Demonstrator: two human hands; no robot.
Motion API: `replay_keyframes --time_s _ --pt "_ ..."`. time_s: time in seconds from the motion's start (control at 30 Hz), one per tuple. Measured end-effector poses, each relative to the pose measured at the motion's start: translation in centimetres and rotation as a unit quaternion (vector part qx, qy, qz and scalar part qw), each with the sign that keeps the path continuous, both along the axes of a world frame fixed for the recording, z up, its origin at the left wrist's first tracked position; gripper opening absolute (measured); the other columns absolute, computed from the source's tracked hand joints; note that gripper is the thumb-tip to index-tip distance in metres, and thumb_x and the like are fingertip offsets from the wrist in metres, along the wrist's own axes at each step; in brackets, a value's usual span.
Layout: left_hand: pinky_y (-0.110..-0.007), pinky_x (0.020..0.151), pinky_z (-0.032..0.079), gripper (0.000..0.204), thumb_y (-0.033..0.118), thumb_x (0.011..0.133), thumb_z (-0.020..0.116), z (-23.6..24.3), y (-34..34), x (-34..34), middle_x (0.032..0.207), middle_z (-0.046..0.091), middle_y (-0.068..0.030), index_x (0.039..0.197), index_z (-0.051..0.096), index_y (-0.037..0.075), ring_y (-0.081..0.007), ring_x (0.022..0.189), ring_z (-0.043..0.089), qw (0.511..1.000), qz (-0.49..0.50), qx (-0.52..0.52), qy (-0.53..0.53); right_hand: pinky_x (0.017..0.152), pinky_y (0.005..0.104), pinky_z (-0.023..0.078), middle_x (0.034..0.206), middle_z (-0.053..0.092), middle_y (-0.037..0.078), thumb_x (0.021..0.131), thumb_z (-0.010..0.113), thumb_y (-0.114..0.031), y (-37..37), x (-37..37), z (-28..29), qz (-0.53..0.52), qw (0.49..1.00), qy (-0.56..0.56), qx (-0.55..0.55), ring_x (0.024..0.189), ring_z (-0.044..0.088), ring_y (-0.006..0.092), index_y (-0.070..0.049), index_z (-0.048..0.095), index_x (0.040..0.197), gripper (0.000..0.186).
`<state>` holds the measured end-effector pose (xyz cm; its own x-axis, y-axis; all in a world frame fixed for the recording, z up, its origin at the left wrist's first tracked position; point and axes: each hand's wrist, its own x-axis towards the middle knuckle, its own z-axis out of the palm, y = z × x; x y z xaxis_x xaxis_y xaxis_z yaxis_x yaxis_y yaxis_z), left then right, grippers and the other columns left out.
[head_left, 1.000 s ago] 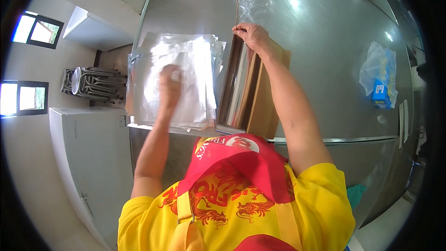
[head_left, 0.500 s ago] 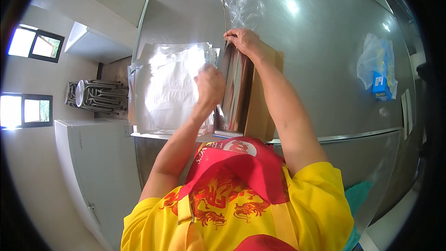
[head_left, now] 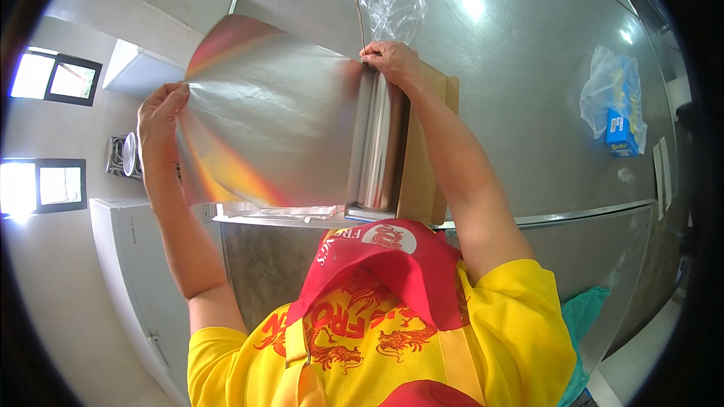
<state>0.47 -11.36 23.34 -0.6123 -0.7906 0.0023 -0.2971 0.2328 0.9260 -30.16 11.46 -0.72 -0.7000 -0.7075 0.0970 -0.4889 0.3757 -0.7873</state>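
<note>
A wide sheet of aluminium foil [head_left: 271, 124] stretches leftward from its roll [head_left: 375, 147], which lies in an opened brown cardboard box [head_left: 428, 151]. My left hand [head_left: 160, 117] is closed on the free left edge of the foil, fingers pinched together. At the far end of the roll, my right hand [head_left: 394, 60] is closed in a pinch. A thin brown strip [head_left: 356, 0] runs away from its fingertips; the exact grip is partly hidden. Under the foil, only the near edge of a stack of silvery sheets [head_left: 290, 211] shows.
Crumpled clear plastic [head_left: 388, 4] lies beyond the box on the steel table [head_left: 520, 120]. Farther right are a blue box [head_left: 620, 134] and a thin plastic bag [head_left: 602, 87]. A white cabinet [head_left: 143, 256] stands left of the table.
My left hand has moved from beside the roll far to the left, drawing out the foil, which now covers most of the stack. My right hand stays at the roll's far end.
</note>
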Motion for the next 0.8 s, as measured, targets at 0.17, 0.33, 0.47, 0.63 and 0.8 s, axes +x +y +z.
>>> replay_keyframes --time_s 0.17,0.33,0.47,0.63,0.8 --pt "-0.026 0.082 0.048 0.018 0.018 0.093 0.068 -1.6 -5.2 2.0 0.090 0.069 -0.0025 0.099 0.073 0.002 -0.0105 0.085 0.061 0.999 -0.003 0.031 -0.030 0.083 0.0378 0.055 0.098 0.077 0.004 0.090 0.070 -0.030 0.0 0.0 -0.6 -0.006 1.000 0.014 -0.027 0.089 0.072 0.0230 -0.019 0.078 0.105 0.021" --pt "-0.027 0.076 0.049 0.018 0.016 0.090 0.069 -5.9 -8.4 3.2 0.085 0.069 -0.0054 0.094 0.073 -0.001 -0.0122 0.079 0.061 0.997 -0.005 0.023 -0.068 0.083 0.0369 0.055 0.098 0.078 0.003 0.090 0.070 -0.031 0.3 0.3 -0.2 -0.010 1.000 0.009 -0.007 0.089 0.073 0.0217 -0.020 0.078 0.104 0.020" --pt "-0.030 0.065 0.049 0.013 0.010 0.083 0.070 -15.5 -13.2 5.5 0.071 0.068 -0.0079 0.081 0.073 -0.002 -0.0166 0.066 0.061 0.991 0.013 0.000 -0.135 0.082 0.0357 0.055 0.097 0.078 0.002 0.092 0.071 -0.031 -0.4 0.3 0.0 -0.011 1.000 -0.015 -0.001 0.088 0.073 0.0208 -0.020 0.079 0.105 0.019" --pt "-0.038 0.070 0.052 0.014 0.009 0.079 0.066 -25.6 -13.4 8.8 0.076 0.071 -0.0149 0.080 0.074 -0.002 -0.0232 0.073 0.067 0.945 0.145 -0.033 -0.292 0.083 0.0349 0.055 0.097 0.078 0.002 0.094 0.071 -0.031 -0.4 0.4 0.1 -0.011 1.000 0.004 0.012 0.088 0.073 0.0205 -0.020 0.078 0.107 0.019" --pt "-0.044 0.085 0.055 0.020 0.019 0.084 0.073 -26.2 -10.8 9.8 0.098 0.076 -0.0186 0.094 0.079 0.002 -0.0294 0.093 0.073 0.881 0.225 -0.140 -0.391 0.084 0.0368 0.055 0.098 0.078 0.002 0.094 0.070 -0.033 0.0 0.2 0.1 -0.015 0.999 -0.013 0.037 0.090 0.073 0.0217 -0.021 0.078 0.108 0.020"
